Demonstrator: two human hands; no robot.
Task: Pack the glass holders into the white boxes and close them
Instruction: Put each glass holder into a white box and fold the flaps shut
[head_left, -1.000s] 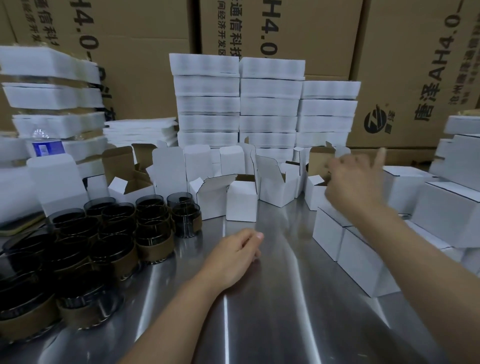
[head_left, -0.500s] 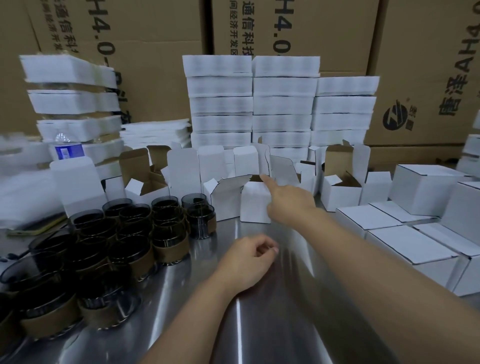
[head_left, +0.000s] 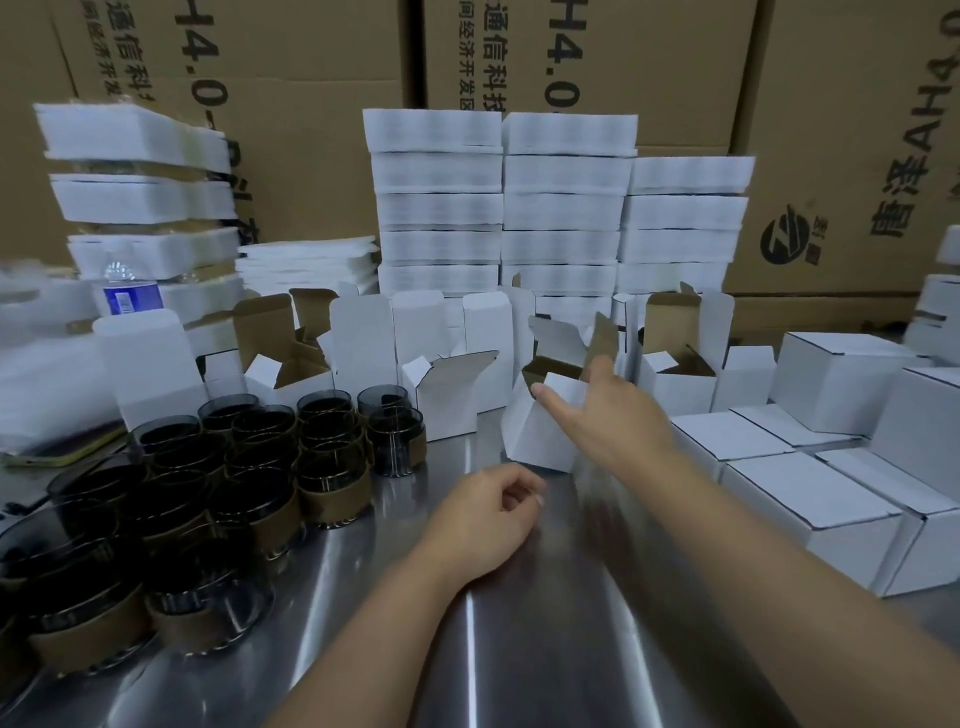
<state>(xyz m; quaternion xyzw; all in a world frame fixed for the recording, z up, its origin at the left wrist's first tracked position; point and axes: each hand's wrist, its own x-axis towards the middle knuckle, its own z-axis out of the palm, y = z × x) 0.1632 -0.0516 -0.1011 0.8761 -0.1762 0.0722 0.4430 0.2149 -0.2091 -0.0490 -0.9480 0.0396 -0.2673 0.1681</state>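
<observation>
right hand (head_left: 608, 421): grasps the open white box, thumb raised, index finger laid across its front
open white box (head_left: 535, 441): centre of the frame, tilted, lower edge on the bench (head_left: 519, 649)
left hand (head_left: 483, 519): loosely curled, holding nothing, resting on the bench below the box
glass holders (head_left: 234, 467): clustered upright at lower left, dark with brown sleeves
closed boxes (head_left: 805, 499): grouped at right

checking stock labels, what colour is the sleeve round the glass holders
The sleeve is kraft brown, round dark smoked glass holders; head view shows it best.
</observation>
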